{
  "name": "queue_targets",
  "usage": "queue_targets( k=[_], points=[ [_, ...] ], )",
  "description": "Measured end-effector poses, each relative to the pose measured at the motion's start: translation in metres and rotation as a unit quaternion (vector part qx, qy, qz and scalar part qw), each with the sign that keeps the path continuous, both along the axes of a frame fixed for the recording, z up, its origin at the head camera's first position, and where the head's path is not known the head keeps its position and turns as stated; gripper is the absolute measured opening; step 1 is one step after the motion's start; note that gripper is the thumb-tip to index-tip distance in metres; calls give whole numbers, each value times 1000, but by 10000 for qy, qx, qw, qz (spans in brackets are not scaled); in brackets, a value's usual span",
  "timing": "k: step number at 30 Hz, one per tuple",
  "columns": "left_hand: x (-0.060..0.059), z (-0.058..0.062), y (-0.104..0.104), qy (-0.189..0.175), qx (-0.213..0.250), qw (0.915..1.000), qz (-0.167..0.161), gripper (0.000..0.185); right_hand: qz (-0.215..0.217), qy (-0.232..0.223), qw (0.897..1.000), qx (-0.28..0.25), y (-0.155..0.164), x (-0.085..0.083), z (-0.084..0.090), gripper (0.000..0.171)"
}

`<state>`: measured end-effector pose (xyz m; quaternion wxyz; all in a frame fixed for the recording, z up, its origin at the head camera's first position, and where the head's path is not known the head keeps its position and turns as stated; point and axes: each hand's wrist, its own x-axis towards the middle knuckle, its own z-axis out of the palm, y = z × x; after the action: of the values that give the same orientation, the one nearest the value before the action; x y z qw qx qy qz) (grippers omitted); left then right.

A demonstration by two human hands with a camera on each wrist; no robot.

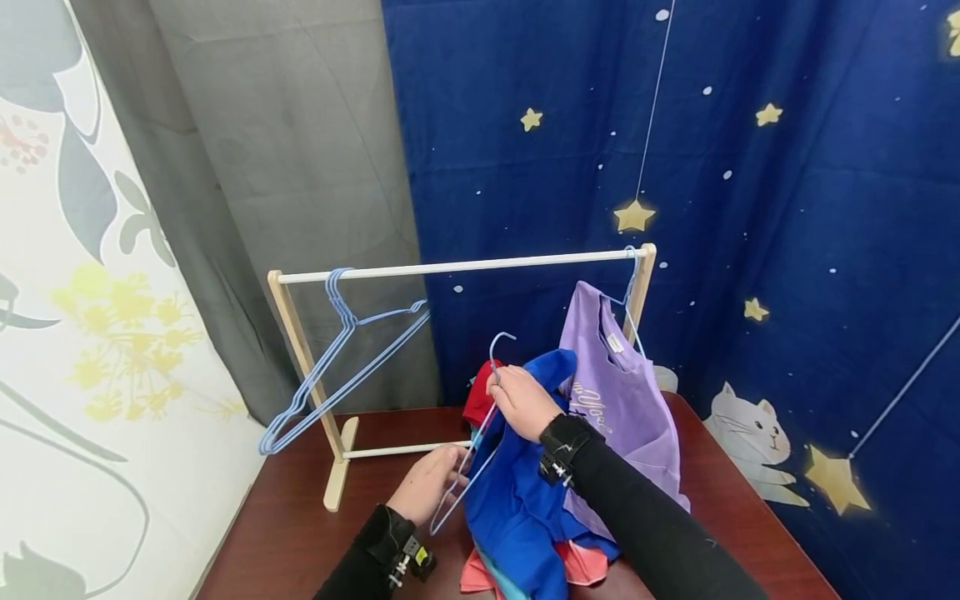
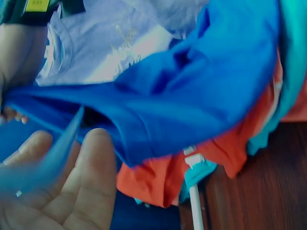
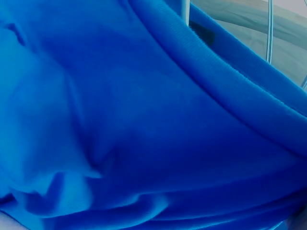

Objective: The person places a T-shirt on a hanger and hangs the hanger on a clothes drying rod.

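Observation:
My right hand (image 1: 520, 402) grips the neck of a light blue wire hanger (image 1: 501, 343) together with the collar of a blue shirt (image 1: 517, 500), just in front of the rack. The hook sticks up above the knuckles. The lower arm of the hanger runs down to my left hand (image 1: 433, 482), and its fingers (image 2: 72, 187) lie fairly straight against the blurred wire (image 2: 57, 148). In the right wrist view the blue shirt (image 3: 144, 124) fills nearly the whole frame. The blue shirt (image 2: 192, 86) drapes over a pile of other garments.
A small wooden rack with a white bar (image 1: 457, 267) stands on the dark brown table (image 1: 292, 533). Several spare blue hangers (image 1: 337, 367) hang at its left end and a purple shirt (image 1: 615, 392) at its right. Red (image 1: 478, 398) and coral (image 2: 158, 177) garments lie underneath.

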<state>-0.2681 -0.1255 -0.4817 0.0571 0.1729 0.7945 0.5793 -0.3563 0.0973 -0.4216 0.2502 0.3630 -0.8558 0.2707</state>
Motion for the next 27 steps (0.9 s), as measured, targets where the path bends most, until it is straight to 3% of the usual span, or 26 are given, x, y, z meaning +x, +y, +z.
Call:
queue_targets(
  k=[4, 8, 11, 14, 16, 22, 27],
  points=[
    [-5, -7, -8, 769, -842, 9935, -7, 33, -94, -177, 9997, -168, 4, 0, 4, 10],
    [-7, -18, -8, 1592, -1691, 9723, -258, 28, -124, -382, 9986, -337, 6, 0, 7, 11],
    [-5, -25, -7, 1954, -2111, 9565, -477, 23, -120, -443, 9985, -312, 8, -1, 9, 12],
    [-1, -28, -7, 2162, -2396, 9454, -449, 14, -220, -508, 9979, -340, 12, -2, 10, 12],
    [1, -29, -9, 2150, -2451, 9446, -367, 9, -365, -511, 9970, -443, 16, -3, 11, 11],
    [7, -26, -18, 1414, -2372, 9610, -170, 4, -718, -313, 9957, -494, 30, -9, 11, 10],
    [14, -21, -25, 1453, -2612, 9542, -86, 6, -810, -192, 9962, -265, 36, -12, 10, 11]
  ],
)
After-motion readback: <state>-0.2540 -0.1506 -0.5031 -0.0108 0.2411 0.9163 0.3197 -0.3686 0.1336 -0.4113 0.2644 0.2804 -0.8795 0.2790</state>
